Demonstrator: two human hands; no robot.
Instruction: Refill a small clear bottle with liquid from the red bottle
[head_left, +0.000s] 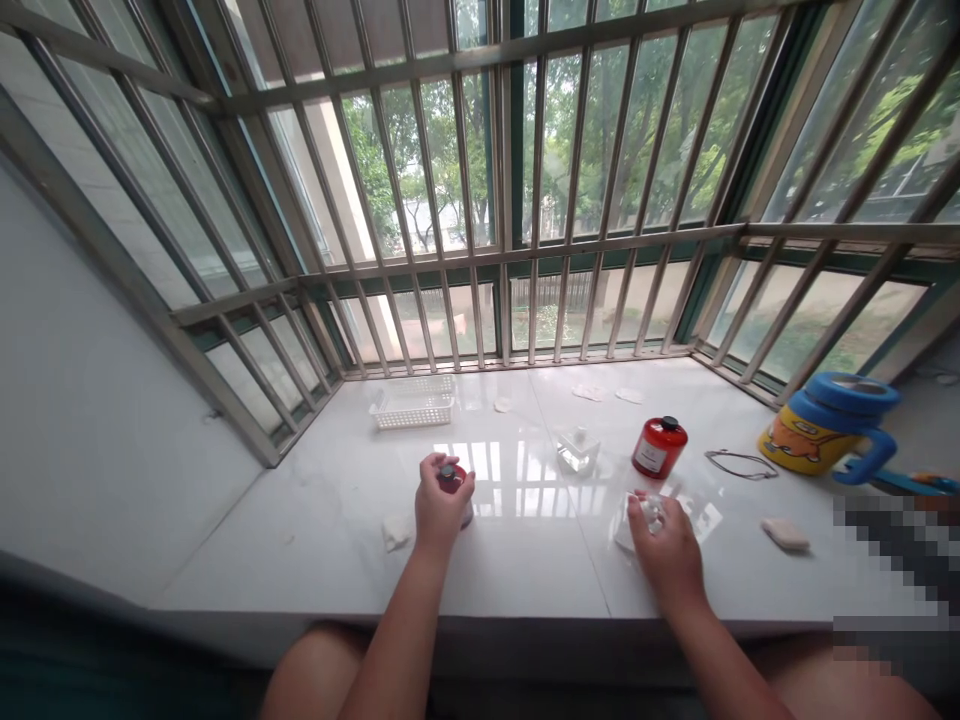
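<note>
White marble sill point(525, 570) | left grip point(442, 500) around red bottle point(452, 479) | right grip point(660, 545) around clear plastic point(651, 512)

A glass bottle point(578, 451) stands between left hand point(442, 503) and right hand point(664, 547).

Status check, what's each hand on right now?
Left hand gripping small red bottle. Right hand closed on clear item, exact kind unclear. Just beyond: square glass bottle, larger red bottle.
</note>
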